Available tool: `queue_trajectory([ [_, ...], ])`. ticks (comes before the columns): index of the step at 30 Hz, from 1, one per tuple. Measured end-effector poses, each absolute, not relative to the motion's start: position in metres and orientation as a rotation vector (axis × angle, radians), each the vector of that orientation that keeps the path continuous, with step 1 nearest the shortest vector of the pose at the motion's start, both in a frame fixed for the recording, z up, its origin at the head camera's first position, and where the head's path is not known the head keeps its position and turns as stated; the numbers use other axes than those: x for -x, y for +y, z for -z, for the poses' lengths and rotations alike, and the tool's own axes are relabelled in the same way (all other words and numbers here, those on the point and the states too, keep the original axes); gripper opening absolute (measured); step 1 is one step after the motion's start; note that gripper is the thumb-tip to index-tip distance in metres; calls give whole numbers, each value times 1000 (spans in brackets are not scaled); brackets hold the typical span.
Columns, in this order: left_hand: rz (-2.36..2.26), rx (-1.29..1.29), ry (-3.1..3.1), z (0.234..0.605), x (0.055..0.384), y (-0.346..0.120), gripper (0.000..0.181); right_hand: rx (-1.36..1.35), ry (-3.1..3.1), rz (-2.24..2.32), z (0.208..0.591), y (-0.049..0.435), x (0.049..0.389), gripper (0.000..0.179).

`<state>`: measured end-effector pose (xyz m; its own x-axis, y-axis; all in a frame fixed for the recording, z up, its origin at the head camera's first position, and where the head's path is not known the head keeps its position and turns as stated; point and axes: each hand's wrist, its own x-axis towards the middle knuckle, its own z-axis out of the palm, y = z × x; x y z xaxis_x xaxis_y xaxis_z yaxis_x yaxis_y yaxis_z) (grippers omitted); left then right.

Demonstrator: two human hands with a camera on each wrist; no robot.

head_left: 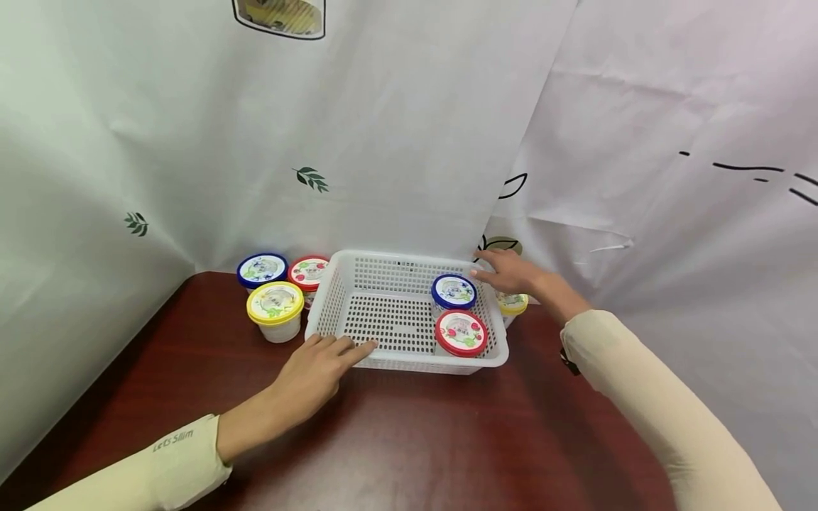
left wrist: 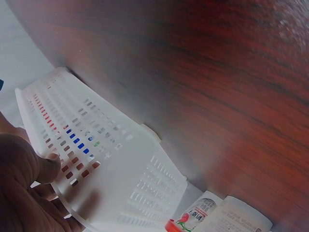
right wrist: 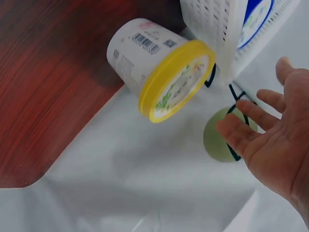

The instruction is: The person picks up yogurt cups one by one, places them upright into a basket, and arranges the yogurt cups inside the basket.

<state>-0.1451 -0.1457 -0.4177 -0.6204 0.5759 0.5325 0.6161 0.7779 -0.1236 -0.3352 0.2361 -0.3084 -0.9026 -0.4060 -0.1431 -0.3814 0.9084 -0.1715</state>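
A white perforated plastic basket stands on the table, with a blue-lidded tub and a red-lidded tub inside at its right end. At the front left corner, my left hand grips the basket's rim. The left wrist view shows its thumb on the outer wall and the fingers past the rim. My right hand is by the back right corner, fingers spread and holding nothing. Just below it, outside the basket, is a yellow-lidded tub, partly hidden in the head view.
Left of the basket stand another blue-lidded tub, a red-lidded tub and a yellow-lidded tub, close together. White printed cloth hangs right behind the basket and along both sides. The dark red wooden table reaches toward me.
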Motion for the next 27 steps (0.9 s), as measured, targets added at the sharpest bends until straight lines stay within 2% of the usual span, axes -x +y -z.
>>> queue_trajectory([
  [5, 87, 879, -2416, 417, 146, -146, 68, 600, 2920, 199, 300, 246, 334, 60],
  [12, 87, 876, -2430, 417, 145, -146, 68, 574, 2877, 173, 298, 255, 333, 59],
  [15, 88, 877, -2428, 417, 145, -146, 69, 520, 2850, 155, 301, 261, 334, 62],
  [20, 81, 879, -2432, 418, 145, -146, 69, 458, 2775, 128, 306, 271, 340, 78],
  [27, 83, 886, -2435, 417, 145, -146, 71, 556, 2710, 181, 319, 281, 349, 88],
])
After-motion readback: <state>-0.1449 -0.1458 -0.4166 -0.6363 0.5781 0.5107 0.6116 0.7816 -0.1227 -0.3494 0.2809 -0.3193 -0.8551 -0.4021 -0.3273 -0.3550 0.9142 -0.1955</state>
